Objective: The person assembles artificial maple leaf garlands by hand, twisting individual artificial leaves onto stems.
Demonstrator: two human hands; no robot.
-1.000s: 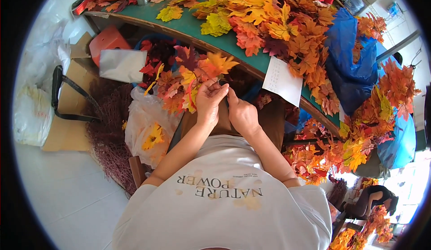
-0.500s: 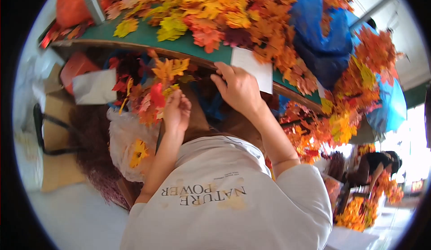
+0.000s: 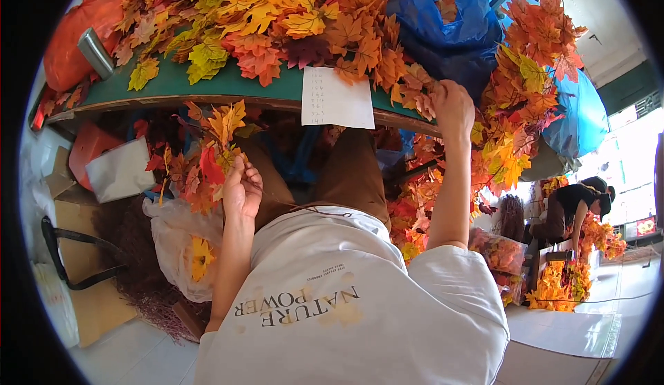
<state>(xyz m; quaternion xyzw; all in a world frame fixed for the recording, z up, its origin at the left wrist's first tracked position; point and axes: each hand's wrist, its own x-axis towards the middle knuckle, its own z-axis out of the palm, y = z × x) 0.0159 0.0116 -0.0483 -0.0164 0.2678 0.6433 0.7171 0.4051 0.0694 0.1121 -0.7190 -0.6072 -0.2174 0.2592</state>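
Note:
My left hand (image 3: 242,188) is closed in a pinch on a spray of artificial maple leaves (image 3: 220,153), orange, yellow and red. A thin brown stem runs from it across my lap. My right hand (image 3: 455,110) reaches to the table's front edge, its fingers bent and pressed together on an orange artificial maple leaf (image 3: 420,96); its fingertips are partly hidden. A heap of loose artificial leaves (image 3: 277,11), yellow, orange and dark red, covers much of the green tabletop (image 3: 162,84). Between my hands a white handwritten paper (image 3: 337,99) hangs over the edge.
A metal cylinder (image 3: 95,53) and a red bag (image 3: 79,29) are at the left. Blue bags (image 3: 449,39) and hanging leaves (image 3: 512,150) stand at the right. By my left side are a clear plastic bag (image 3: 183,240) and a cardboard box (image 3: 90,246). Another person (image 3: 574,212) bends over leaves farther right.
My right hand has moved right along the table edge, from beside the paper to the orange leaves. My left hand still holds the leaf spray. The whole view has shifted.

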